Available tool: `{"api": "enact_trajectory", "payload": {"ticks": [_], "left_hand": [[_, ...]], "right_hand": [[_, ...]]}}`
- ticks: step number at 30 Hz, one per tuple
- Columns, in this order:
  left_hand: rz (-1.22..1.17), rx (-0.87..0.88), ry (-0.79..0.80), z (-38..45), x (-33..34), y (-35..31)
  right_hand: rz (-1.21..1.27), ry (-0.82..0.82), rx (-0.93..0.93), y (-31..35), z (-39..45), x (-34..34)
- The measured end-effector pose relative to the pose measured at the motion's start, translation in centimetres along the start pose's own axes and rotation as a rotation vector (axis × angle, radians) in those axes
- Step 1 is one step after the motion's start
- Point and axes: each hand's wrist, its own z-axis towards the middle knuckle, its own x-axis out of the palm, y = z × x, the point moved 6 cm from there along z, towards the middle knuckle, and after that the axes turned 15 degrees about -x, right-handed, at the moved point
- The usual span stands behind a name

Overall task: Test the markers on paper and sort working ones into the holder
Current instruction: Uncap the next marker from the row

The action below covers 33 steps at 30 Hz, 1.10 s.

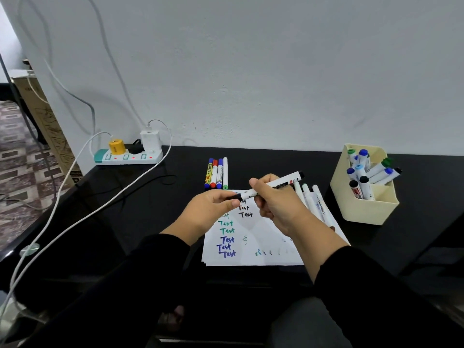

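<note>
A white power strip point(128, 155) is lying at the far left of the black desk point(105, 222), with a yellow plug point(116, 146), a black plug point(135, 146) and a white charger point(150, 139) seated in it; a white cable point(82, 197) is trailing toward the near left edge. Four capped markers point(216, 174) are laid side by side just beyond the top edge of the paper point(251, 247). "Test" is written repeatedly on the sheet in black, green and blue. The black cap end point(232, 197) of a white marker point(272, 185) is being pinched by the left hand point(213, 209), fingers curled round it. The barrel is being gripped by the right hand point(276, 204), thumb on top, and the marker is being held tilted above the paper, rear end up to the right. Whether the cap is on or partly off cannot be told. A few white markers point(312, 200) are lying on the paper's right edge, partly hidden behind the right hand. At far right, a cream holder point(366, 209) is standing apart from the paper, with capped markers point(364, 172) leaning inside, caps blue, green and black.
</note>
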Motion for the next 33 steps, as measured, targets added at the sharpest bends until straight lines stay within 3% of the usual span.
{"api": "enact_trajectory", "payload": {"ticks": [3, 6, 9, 17, 25, 33], "left_hand": [[0.148, -0.072, -0.126, 2.2, -0.5, 1.6], [0.587, -0.183, -0.274, 3.6, -0.6, 4.0], [0.877, -0.216, -0.314, 4.2, -0.1, 6.3], [0.963, -0.136, -0.392, 4.0, 0.3, 7.2], [0.977, -0.131, -0.388, 4.0, 0.3, 6.9], [0.985, -0.130, -0.389, 4.0, 0.3, 6.9]], "right_hand": [[-0.185, -0.150, -0.078, 0.8, 0.2, -1.8], [-0.282, -0.370, -0.119, 0.8, 0.5, -4.7], [-0.332, -0.546, -0.118, -0.1, 0.8, -7.2], [-0.452, -0.888, -0.083, -0.1, -0.3, -10.5], [-0.498, -0.958, 0.000, 0.4, 0.5, -12.5], [-0.780, -0.817, 0.089, 1.2, 1.9, -14.7]]}}
